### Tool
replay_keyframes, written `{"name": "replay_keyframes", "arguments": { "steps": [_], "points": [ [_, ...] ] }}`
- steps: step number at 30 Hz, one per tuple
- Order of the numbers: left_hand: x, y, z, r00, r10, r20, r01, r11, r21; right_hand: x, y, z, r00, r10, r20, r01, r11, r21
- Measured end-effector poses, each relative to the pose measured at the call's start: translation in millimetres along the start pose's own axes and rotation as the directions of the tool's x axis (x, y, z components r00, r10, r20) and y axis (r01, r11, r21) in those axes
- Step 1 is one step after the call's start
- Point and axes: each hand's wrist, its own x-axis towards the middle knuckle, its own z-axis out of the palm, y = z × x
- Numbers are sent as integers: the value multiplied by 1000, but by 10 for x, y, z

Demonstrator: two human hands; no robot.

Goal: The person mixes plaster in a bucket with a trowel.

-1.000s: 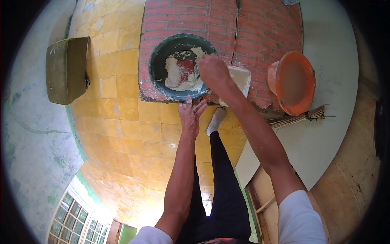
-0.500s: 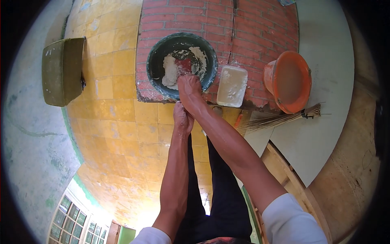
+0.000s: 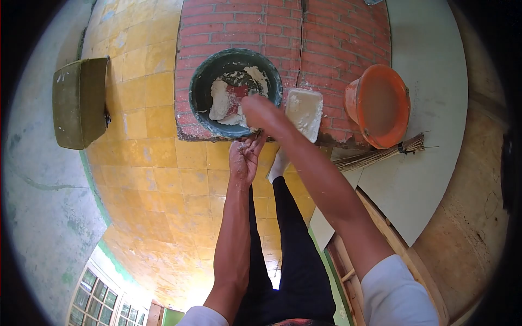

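A dark green round basin [image 3: 197, 81] holds a thick white pasty mix [image 3: 220, 103] clumped against its sides. Inside it, a red flat scraper [image 3: 236, 93] lies against the mix. My right hand [image 3: 262, 115] is over the basin's near right side, curled closed at the scraper's edge; its fingertips are partly blurred. Below the near rim, my left hand [image 3: 246, 158] is palm up with fingers stretched towards the basin, white residue on it. Whether it touches the rim is hard to see. A white rectangular tub [image 3: 304, 111] of pale powder or paste stands right of the basin.
The basin stands on a red brick-patterned surface [image 3: 337, 49]. An orange bucket [image 3: 381, 108] of cloudy liquid is at its right edge, beside a stick broom [image 3: 389, 154]. An olive container [image 3: 81, 103] is at the left on the yellow tiled floor [image 3: 136, 163].
My right hand has moved right relative to the basin. My left hand has turned palm up and its fingers have spread. The whole view has shifted slightly.
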Motion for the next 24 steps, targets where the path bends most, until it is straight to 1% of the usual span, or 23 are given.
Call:
{"name": "replay_keyframes", "arguments": {
  "steps": [2, 3, 4, 5, 6, 7, 8, 9, 11, 13, 15, 16, 17, 18, 19, 20, 21, 22, 24],
  "points": [
    [-26, -10, 35, 996, -80, 41, 84, 992, -93, -231, 203, -465, 990, -65, 128, 40, 980, 193],
    [-53, -24, 36, 996, -80, 41, 83, 992, -95, -352, 361, -538, 991, 6, 131, -50, 940, 339],
    [-107, -39, 33, 995, -89, 34, 88, 996, 22, -471, 529, -601, 987, 74, 144, -135, 870, 474],
    [-174, -62, 25, 995, -97, 25, 93, 986, 140, -614, 745, -597, 993, 100, 58, -115, 812, 572],
    [-230, -91, 22, 995, -96, 25, 91, 986, 139, -735, 929, -588, 991, 134, -27, -83, 746, 661],
    [-297, -133, 11, 992, -126, -10, 126, 978, 168, -837, 1010, -654, 991, 133, -27, -82, 745, 662],
    [-363, -171, -4, 987, -156, -46, 162, 967, 197, -932, 1052, -749, 951, 306, -35, -230, 782, 580],
    [-427, -210, -30, 987, -155, -46, 161, 967, 199, -991, 1110, -794, 881, 468, -62, -381, 782, 494],
    [-574, -305, -103, 975, -208, -75, 220, 950, 222, -969, 1300, -705, 876, 479, -58, -386, 768, 510],
    [-707, -458, -291, 971, -212, -107, 233, 942, 242, -937, 1391, -542, 871, 488, -53, -391, 754, 527],
    [-883, -546, -378, 948, -284, -146, 318, 877, 361, -896, 1347, -420, 855, 450, -257, -377, 880, 287],
    [-971, -602, -429, 941, -301, -155, 338, 858, 388, -904, 1307, -385, 854, 452, -256, -378, 879, 290],
    [-1066, -643, -489, 941, -301, -155, 339, 857, 389, -941, 1222, -373, 824, 424, -377, -359, 904, 231],
    [-1164, -678, -549, 925, -337, -173, 379, 821, 428, -971, 1188, -350, 784, 382, -490, -345, 923, 168],
    [-1260, -701, -611, 909, -371, -192, 417, 781, 465, -983, 1166, -350, 784, 382, -490, -344, 924, 170],
    [-1355, -723, -684, 896, -398, -197, 443, 761, 474, -991, 1157, -335, 763, 394, -513, -359, 917, 171],
    [-1439, -722, -730, 896, -398, -199, 443, 760, 475, -1004, 1141, -326, 741, 407, -534, -376, 911, 172],
    [-1506, -722, -771, 881, -425, -209, 471, 741, 479, -1010, 1128, -326, 741, 406, -534, -375, 911, 172],
    [-1646, -724, -863, 864, -453, -222, 501, 724, 474, -1024, 1102, -347, 711, 494, -500, -435, 868, 240]
  ]
}}
